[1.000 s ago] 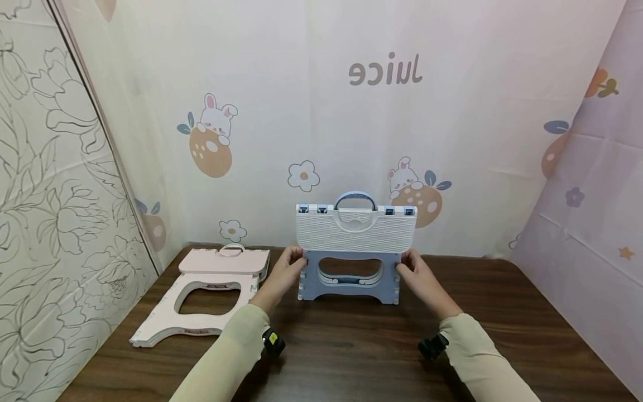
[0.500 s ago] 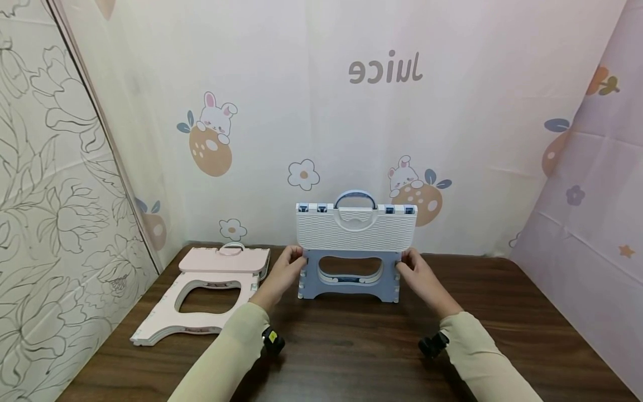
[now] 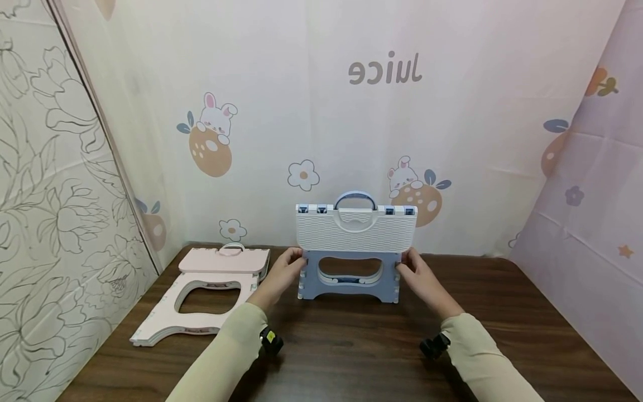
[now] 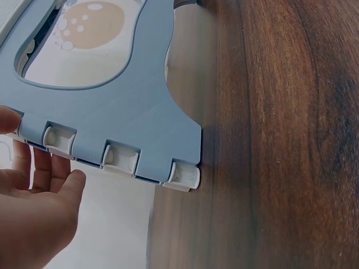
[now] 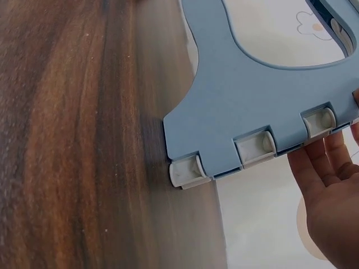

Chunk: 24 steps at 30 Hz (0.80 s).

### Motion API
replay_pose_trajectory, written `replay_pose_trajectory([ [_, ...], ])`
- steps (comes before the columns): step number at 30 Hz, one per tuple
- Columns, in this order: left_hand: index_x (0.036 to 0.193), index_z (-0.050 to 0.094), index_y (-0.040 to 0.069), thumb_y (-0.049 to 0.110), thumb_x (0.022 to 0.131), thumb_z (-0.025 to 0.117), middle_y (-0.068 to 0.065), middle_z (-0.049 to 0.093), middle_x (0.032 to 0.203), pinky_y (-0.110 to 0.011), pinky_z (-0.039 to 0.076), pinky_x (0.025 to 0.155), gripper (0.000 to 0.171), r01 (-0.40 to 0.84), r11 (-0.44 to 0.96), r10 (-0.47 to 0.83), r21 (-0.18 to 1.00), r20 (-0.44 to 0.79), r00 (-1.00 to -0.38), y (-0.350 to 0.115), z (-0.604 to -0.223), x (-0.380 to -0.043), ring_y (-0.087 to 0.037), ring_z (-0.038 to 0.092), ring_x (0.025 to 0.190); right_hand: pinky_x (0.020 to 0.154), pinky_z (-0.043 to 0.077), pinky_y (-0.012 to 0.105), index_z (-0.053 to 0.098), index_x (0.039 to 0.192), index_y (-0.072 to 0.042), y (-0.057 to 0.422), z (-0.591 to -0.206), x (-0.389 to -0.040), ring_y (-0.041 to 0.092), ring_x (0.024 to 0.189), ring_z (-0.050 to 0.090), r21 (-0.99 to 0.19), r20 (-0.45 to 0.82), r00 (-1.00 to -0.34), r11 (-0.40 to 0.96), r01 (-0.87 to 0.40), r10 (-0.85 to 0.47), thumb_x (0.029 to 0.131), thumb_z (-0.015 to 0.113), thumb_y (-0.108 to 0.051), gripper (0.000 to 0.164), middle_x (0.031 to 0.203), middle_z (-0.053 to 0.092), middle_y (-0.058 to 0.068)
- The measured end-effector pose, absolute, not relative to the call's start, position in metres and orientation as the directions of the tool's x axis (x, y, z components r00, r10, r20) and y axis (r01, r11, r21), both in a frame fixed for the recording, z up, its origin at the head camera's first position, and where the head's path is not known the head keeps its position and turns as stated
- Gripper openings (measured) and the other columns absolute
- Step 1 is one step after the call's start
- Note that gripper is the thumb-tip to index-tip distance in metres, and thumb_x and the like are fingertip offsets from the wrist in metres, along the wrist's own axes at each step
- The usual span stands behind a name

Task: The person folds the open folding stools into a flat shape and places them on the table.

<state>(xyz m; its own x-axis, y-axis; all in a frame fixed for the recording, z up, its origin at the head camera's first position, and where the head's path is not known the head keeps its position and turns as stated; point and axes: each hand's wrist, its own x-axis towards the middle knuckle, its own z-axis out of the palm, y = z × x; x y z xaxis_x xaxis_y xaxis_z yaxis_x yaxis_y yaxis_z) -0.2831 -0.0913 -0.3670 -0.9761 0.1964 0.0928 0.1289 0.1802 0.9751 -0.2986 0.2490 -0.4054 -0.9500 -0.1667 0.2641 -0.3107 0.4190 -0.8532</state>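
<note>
A blue and white folding step stool point(image 3: 351, 290) stands upright and folded flat on the wooden table, its white textured top point(image 3: 321, 231) hanging down in front and a blue carry handle point(image 3: 355, 194) arched above. My left hand point(image 3: 282, 273) holds the stool's left side edge just below the top. On the opposite edge, at the same height, my right hand point(image 3: 419, 278) grips it. Both wrist views show fingers curled behind the hinged edge, and the blue leg panel point(image 4: 129, 112) meeting the tabletop at its foot.
A pink folding step stool point(image 3: 211, 318) lies folded flat on the dark wooden table point(image 3: 351, 357), left of my left forearm. Behind the table hangs a printed curtain point(image 3: 271, 111), close behind the upright stool. Further curtains line both sides.
</note>
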Motion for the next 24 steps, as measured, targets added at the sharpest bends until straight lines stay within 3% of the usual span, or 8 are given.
replay_pose_trajectory([
  [6, 0.130, 0.054, -0.005, 0.014, 0.102, 0.053, -0.016, 0.057, 0.125, -0.051, 0.042, 0.103, 0.034, 0.130, 0.176, 0.191, 0.976, 0.095, -0.977, -0.095, -0.386, -0.298, -0.031, 0.053, 0.116, 0.090, 0.045, 0.047, 0.044, 0.125, -0.001, 0.252, -0.409, -0.295, 0.028, 0.107, 0.052, -0.848, 0.280, -0.945, 0.418, -0.325, -0.167, 0.106, 0.047, -0.018, 0.026, 0.123, 0.055, 0.019],
  [13, 0.135, 0.055, 0.002, 0.022, 0.101, 0.057, -0.013, 0.057, 0.132, -0.052, 0.038, 0.106, 0.040, 0.143, 0.156, 0.198, 0.977, 0.111, -0.974, -0.100, -0.407, -0.310, -0.029, 0.052, 0.122, 0.094, 0.043, 0.052, 0.045, 0.131, -0.003, 0.255, -0.412, -0.294, 0.027, 0.111, 0.052, -0.844, 0.278, -0.946, 0.429, -0.323, -0.166, 0.108, 0.046, -0.022, 0.030, 0.127, 0.055, 0.018],
  [21, 0.136, 0.054, 0.007, 0.026, 0.101, 0.058, -0.013, 0.055, 0.135, -0.054, 0.038, 0.106, 0.040, 0.135, 0.193, 0.210, 0.972, 0.093, -0.973, -0.102, -0.403, -0.307, -0.031, 0.050, 0.126, 0.089, 0.047, 0.037, 0.047, 0.129, -0.004, 0.256, -0.412, -0.294, 0.022, 0.106, 0.053, -0.839, 0.280, -0.943, 0.432, -0.331, -0.180, 0.106, 0.053, -0.025, 0.033, 0.121, 0.055, 0.014],
  [24, 0.137, 0.053, 0.007, 0.028, 0.100, 0.060, -0.014, 0.054, 0.135, -0.053, 0.041, 0.104, 0.042, 0.127, 0.196, 0.221, 0.972, 0.082, -0.972, -0.101, -0.402, -0.306, -0.031, 0.050, 0.125, 0.085, 0.048, 0.036, 0.049, 0.128, -0.005, 0.257, -0.412, -0.293, 0.022, 0.102, 0.053, -0.835, 0.288, -0.938, 0.430, -0.344, -0.191, 0.105, 0.055, -0.030, 0.034, 0.114, 0.053, 0.012],
])
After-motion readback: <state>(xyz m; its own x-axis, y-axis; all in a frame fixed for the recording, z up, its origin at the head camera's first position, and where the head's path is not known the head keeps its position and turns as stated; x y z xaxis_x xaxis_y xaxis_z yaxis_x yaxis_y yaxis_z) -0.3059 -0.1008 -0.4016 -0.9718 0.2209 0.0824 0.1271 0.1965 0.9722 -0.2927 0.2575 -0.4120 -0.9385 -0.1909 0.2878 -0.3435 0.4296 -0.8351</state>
